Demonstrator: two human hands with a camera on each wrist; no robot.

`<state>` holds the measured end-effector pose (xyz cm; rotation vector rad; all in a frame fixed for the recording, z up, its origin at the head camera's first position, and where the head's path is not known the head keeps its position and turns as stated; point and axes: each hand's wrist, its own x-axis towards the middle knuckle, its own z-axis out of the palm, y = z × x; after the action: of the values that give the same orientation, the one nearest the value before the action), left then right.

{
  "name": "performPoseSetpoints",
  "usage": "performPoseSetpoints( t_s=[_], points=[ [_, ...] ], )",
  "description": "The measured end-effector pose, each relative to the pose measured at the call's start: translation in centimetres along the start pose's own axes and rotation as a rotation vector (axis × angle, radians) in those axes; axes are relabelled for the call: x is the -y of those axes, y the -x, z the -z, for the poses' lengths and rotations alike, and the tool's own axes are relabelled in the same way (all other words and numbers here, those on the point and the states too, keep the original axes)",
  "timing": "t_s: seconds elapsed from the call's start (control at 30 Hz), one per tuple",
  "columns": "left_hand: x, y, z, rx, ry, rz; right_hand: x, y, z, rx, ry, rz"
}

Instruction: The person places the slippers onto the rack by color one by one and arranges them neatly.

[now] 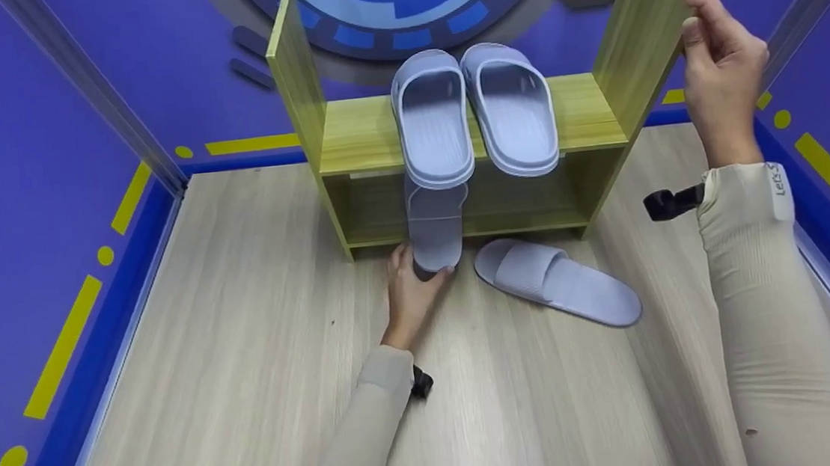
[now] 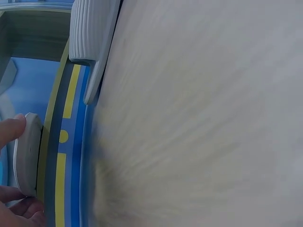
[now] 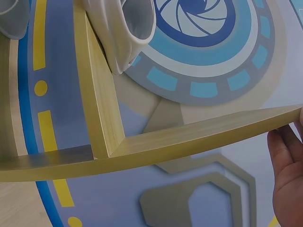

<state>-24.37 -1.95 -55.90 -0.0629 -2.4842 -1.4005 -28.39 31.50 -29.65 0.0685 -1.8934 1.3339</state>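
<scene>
My left hand (image 1: 412,297) grips the heel end of a grey slide slipper (image 1: 436,231), thumb on one side and fingers on the other. That slipper reaches into the lower level of a small wooden shoe rack (image 1: 361,136); its front is hidden under the upper shelf. In the left wrist view its heel (image 2: 28,153) sits between thumb and fingers. Up at the rack's right side panel (image 1: 643,48), my right hand (image 1: 729,66) pinches the upper front edge. A second grey slide slipper (image 1: 577,285) lies on the floor before the rack, heel toward the lower right.
Two pale grey clogs (image 1: 436,130) stand side by side on the upper shelf, heels jutting past its front edge. Blue-purple panels (image 1: 23,222) with yellow marks enclose the wood-look floor (image 1: 244,338) at the back and sides.
</scene>
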Motion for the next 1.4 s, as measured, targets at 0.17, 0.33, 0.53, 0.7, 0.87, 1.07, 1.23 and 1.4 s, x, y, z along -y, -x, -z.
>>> performPoseSetpoints(
  t_s=[0.17,0.33,0.53,0.7,0.87,1.07,1.23,1.4],
  points=[
    [-0.2,0.1,-0.4,-0.007,-0.008,-0.001,0.0,0.0,0.0,-0.003,0.000,0.001],
    [-0.5,0.2,-0.8,-0.011,-0.018,0.006,0.0,0.0,-0.1,-0.007,-0.009,-0.003],
    [-0.6,0.3,-1.1,-0.003,-0.028,0.017,-0.2,0.0,-0.1,-0.004,0.005,-0.010],
    [-0.6,0.3,-1.3,0.002,-0.046,0.015,-0.3,-0.1,0.0,-0.008,0.003,-0.014],
    [-0.6,0.3,-1.3,-0.003,-0.049,0.009,0.1,0.1,0.0,-0.008,0.014,0.002],
    [-0.8,0.3,-1.1,0.001,-0.060,-0.006,1.0,0.3,0.1,0.007,0.042,0.022],
    [-0.8,0.2,-1.0,0.018,-0.121,-0.075,1.4,0.4,0.3,0.023,0.057,-0.013],
    [-0.7,0.1,-0.5,0.058,-0.118,-0.138,1.5,0.3,0.4,0.057,0.040,-0.038]
  ],
)
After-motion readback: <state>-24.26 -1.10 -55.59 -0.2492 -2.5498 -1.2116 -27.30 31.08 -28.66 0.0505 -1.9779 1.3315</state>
